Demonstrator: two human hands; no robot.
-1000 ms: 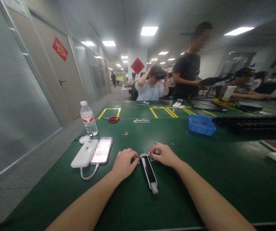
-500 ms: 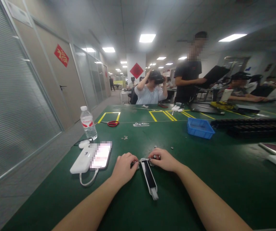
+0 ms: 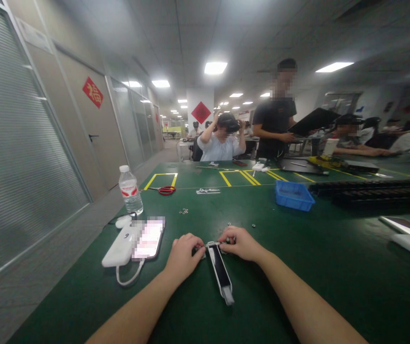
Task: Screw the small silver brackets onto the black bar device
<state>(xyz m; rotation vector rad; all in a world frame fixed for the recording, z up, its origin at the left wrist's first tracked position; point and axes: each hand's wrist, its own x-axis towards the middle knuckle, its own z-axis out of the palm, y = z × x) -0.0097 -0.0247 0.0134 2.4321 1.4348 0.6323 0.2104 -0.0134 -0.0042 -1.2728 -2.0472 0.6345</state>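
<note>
A long, narrow device (image 3: 219,271) with a white rim and a black face lies on the green table (image 3: 247,306), a grey piece at its near end. At its far left corner is my left hand (image 3: 186,253), fingers curled and pinched on something small that I cannot make out. My right hand (image 3: 242,242) is closed in the same way at the far right corner, thumb and forefinger together on a tiny part. Just beyond the right hand lie two small rings, one of them a metal ring (image 3: 253,225).
On the left are a bottle (image 3: 130,191), a white power bank (image 3: 119,248) and a cabled phone (image 3: 149,239). Farther back lie red scissors (image 3: 166,190), small rings (image 3: 183,210), white strips (image 3: 208,191) and a blue tray (image 3: 294,195). Across the table, a person (image 3: 222,143) sits and another stands.
The whole view has tilted up slightly, so things appear lower. Both hands remain at the far end of the device, with the right fingers shifted slightly.
</note>
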